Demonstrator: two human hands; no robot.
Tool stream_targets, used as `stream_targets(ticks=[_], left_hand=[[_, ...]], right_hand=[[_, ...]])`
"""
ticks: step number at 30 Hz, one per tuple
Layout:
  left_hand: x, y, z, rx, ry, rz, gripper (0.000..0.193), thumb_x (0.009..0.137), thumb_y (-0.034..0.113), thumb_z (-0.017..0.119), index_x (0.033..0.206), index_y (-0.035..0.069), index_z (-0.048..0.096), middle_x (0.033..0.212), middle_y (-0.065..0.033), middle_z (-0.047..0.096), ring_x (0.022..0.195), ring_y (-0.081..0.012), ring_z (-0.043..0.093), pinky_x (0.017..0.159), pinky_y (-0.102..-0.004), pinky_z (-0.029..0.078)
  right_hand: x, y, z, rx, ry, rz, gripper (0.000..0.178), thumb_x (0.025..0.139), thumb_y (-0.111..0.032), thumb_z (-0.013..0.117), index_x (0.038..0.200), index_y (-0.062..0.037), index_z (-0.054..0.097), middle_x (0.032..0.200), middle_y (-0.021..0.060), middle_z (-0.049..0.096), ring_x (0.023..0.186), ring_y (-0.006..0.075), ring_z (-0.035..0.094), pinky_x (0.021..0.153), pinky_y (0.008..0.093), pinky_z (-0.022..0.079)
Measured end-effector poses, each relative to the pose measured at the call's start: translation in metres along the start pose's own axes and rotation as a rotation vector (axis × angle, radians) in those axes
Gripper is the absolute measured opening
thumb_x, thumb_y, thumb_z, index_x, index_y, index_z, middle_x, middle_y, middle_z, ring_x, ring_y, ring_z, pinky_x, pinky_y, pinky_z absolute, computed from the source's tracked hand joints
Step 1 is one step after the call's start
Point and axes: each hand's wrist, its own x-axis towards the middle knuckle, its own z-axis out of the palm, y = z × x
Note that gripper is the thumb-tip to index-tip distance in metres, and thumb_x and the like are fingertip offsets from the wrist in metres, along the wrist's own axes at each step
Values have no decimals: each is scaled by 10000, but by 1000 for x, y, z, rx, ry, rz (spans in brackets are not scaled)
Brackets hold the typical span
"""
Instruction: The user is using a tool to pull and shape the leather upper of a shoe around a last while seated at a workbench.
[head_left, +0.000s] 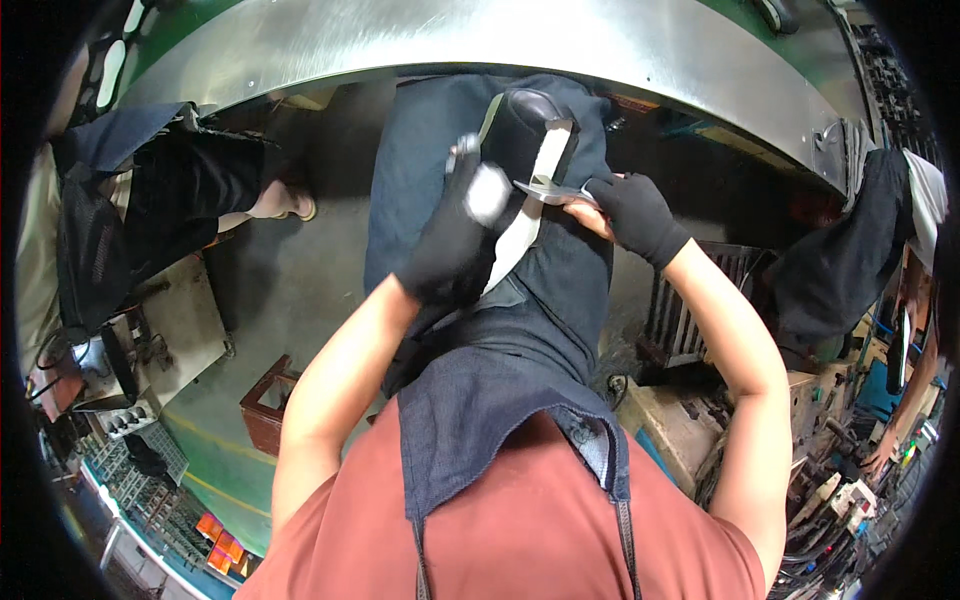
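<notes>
A black shoe with a glossy rounded toe lies across my lap, toe pointing away from me. Along its right side runs a white band, which looks like the sole edge. My left hand, in a black fingerless glove with a blurred white patch, closes on the shoe's left side; part of the shoe is hidden under it. From the right comes my right hand, also in a black glove, its fingers wrapped round a silver metal hand tool. The tool's narrow end crosses the white band.
A shiny metal workbench curves across in front of my knees. Other people in dark aprons sit at the left and right. A reddish-brown stool stands on the floor at left. Cluttered machine parts lie at lower right.
</notes>
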Motion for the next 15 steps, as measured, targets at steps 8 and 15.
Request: stream_targets(ticks=[8,15], left_hand=[[39,21,17,284,-16,72,653,911,222,533,1423,-111,303,1430,-379,338,1349,-504,334,1150,-494,256],[43,19,25,164,63,-52,778,855,241,582,1440,-131,227,1445,-355,313,1372,-476,306,1151,-521,248]], right_hand=[[-8,-2,-49,689,-559,403,514,951,-495,556,841,-4,663,721,196,647,633,392,612,607,424,482],[27,-63,-149,79,-473,144,498,942,-476,579,805,-3,651,676,201,612,618,401,574,588,440,463]])
